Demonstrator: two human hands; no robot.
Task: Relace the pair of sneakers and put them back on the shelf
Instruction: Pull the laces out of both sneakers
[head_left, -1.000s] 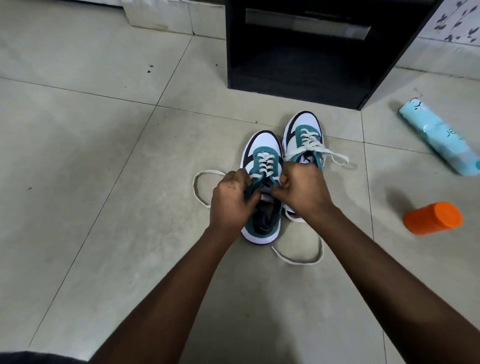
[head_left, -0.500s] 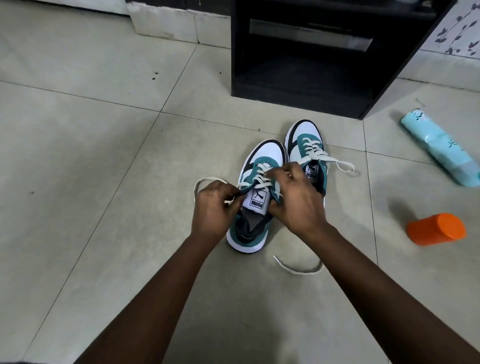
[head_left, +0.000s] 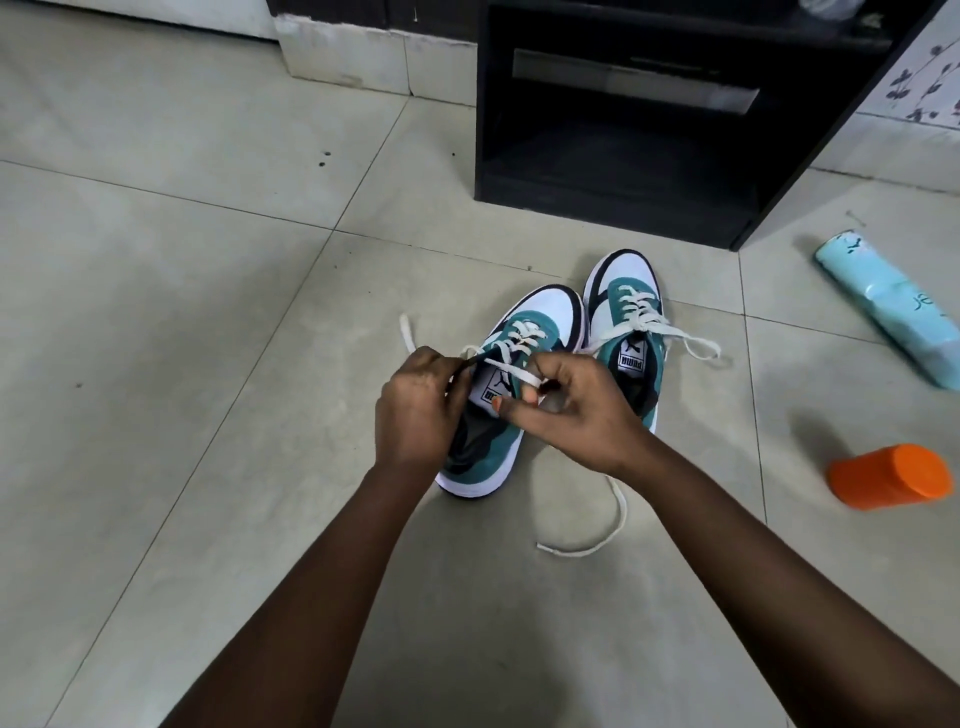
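- Far L: I see bare tiled floor (head_left: 156, 291), pale grey-green w/ dark grout lines and a few small dark specks.
- Loose lace end (head_left: 407, 332) lies on the tile just L of the near sneaker, curling up past my L knuckles.
- L hand (head_left: 415, 405): clenched, thumb + forefinger pinching the lace at the sneaker's L eyelet side; hand sits over the collar and hides that edge.
- Near sneaker (head_left: 519, 332): teal/white/black, on the floor, toe pointing away from me, laced partway; white tongue label shows between my hands.
- Lace (head_left: 511, 370) runs taut across the tongue from L pinch to R fingers.
- R hand (head_left: 571, 410): fingers curled, grasping the other end of that lace at the fingertips; can't tell exactly which fingers do the pinching.
- Slack tail of lace (head_left: 597, 540) loops on the tile below my R wrist.
- Second sneaker (head_left: 626, 306): touching the first on its R, set a bit further fwd, fully laced w/ a bow trailing to the R; its heel is hidden behind my R hand.
- Black shelf unit (head_left: 623, 197): beyond both shoes, low compartment facing me, apart from the toes.
- R side: orange container (head_left: 891, 475) lying on its side; light blue tube (head_left: 888, 306) lying diagonal beyond it, both well apart from the shoes.
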